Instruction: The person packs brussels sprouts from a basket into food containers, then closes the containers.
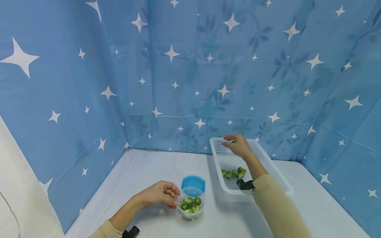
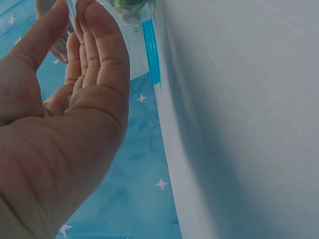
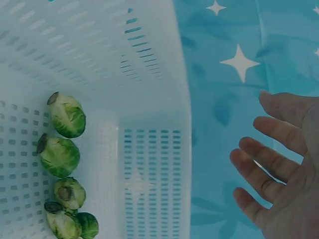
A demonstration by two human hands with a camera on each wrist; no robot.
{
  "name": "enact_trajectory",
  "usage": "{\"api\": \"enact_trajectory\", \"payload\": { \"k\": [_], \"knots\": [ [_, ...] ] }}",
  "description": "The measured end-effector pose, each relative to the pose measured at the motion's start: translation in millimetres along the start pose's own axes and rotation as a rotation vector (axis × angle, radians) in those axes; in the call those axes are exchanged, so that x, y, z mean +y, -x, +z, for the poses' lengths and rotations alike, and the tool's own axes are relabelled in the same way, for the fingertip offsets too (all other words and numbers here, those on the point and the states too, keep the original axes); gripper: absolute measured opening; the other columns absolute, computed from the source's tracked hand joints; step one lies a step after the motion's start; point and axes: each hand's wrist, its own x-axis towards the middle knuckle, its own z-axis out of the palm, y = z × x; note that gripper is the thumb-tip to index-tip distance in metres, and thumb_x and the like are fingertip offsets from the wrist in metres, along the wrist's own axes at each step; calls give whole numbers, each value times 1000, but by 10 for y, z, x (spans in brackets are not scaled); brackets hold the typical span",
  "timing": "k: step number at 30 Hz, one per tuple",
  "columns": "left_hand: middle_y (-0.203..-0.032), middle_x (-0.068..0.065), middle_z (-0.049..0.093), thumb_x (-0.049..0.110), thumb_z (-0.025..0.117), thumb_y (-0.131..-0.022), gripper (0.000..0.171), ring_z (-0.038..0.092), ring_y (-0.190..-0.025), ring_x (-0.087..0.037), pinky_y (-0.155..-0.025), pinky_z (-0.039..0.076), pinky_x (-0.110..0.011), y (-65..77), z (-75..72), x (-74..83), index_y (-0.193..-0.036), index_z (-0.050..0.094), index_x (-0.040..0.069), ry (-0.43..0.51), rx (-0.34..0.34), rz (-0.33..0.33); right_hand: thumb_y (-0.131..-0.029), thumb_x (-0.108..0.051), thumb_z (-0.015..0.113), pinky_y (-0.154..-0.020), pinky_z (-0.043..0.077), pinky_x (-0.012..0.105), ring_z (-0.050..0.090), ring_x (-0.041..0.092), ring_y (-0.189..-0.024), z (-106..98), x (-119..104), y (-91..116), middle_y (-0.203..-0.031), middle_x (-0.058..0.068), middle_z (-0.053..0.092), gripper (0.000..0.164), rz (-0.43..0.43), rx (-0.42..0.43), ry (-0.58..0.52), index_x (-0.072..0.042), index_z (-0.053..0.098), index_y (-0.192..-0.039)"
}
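Observation:
A small clear plastic container [image 1: 190, 215] with several Brussels sprouts [image 1: 189, 201] in it stands on the table. My left hand [image 1: 162, 195] pinches its left rim between thumb and fingers; the left wrist view catches only the container's lower part, at the top. Over the white basket [image 1: 221, 168] hovers my right hand [image 1: 238, 145], fingers spread and loosely bent, holding nothing. Inside that basket, more Brussels sprouts [image 3: 60, 155] lie in a row on the perforated bottom. The right wrist view has the right hand [image 3: 284, 159] apart from the basket's rim.
A blue lid [image 1: 194, 182] lies on the table just behind the container. The white-covered table [image 1: 160, 162] meets a blue curtain [image 1: 184, 99] with white stars at the back and sides. Black wrist straps [image 1: 244, 184] show at the sleeves.

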Motion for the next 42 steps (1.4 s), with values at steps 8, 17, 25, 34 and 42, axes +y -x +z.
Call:
{"api": "enact_trajectory", "payload": {
  "k": [8, 17, 25, 34, 42],
  "knots": [
    [-89, -4, 74, 7, 78, -91, 42, 74, -81, -15, -78, 64, -33, -3, -7, -15, -124, 59, -12, 12, -1, 2, -103, -28, 66, -90, 59, 52, 63, 43, -120, 105, 110, -31, -142, 27, 60, 45, 12, 0, 25, 2, 64, -137],
    [-90, -5, 74, 10, 80, -90, 45, 74, -82, -16, -80, 64, -35, 12, -1, 6, -124, 59, -12, 7, 1, -1, -99, -16, 71, -94, 57, 55, 64, 44, -120, 184, 260, -47, -135, 27, 65, 39, 4, -133, 76, 3, 67, -133],
    [-91, -5, 73, 11, 80, -90, 46, 74, -82, -16, -80, 64, -34, 4, -5, 2, -124, 59, -11, 4, 1, -2, -93, -9, 77, -97, 57, 56, 65, 44, -121, 221, 336, -12, -134, 28, 65, 42, 14, -224, 63, 7, 67, -131],
    [-91, -5, 73, 11, 80, -90, 45, 74, -83, -17, -81, 64, -35, 3, -5, -4, -124, 59, -11, 5, 5, -10, -92, -5, 77, -92, 60, 52, 70, 38, -112, 252, 382, 24, -130, 23, 69, 38, 15, -307, 92, 2, 70, -128],
    [-91, -5, 73, 11, 80, -90, 45, 74, -83, -17, -80, 64, -35, -1, -10, 1, -124, 59, -11, -2, 8, -11, -88, -3, 80, -97, 58, 53, 68, 38, -118, 289, 356, 32, -122, 17, 74, 33, 52, -409, 157, -1, 75, -121]
  ]
}}
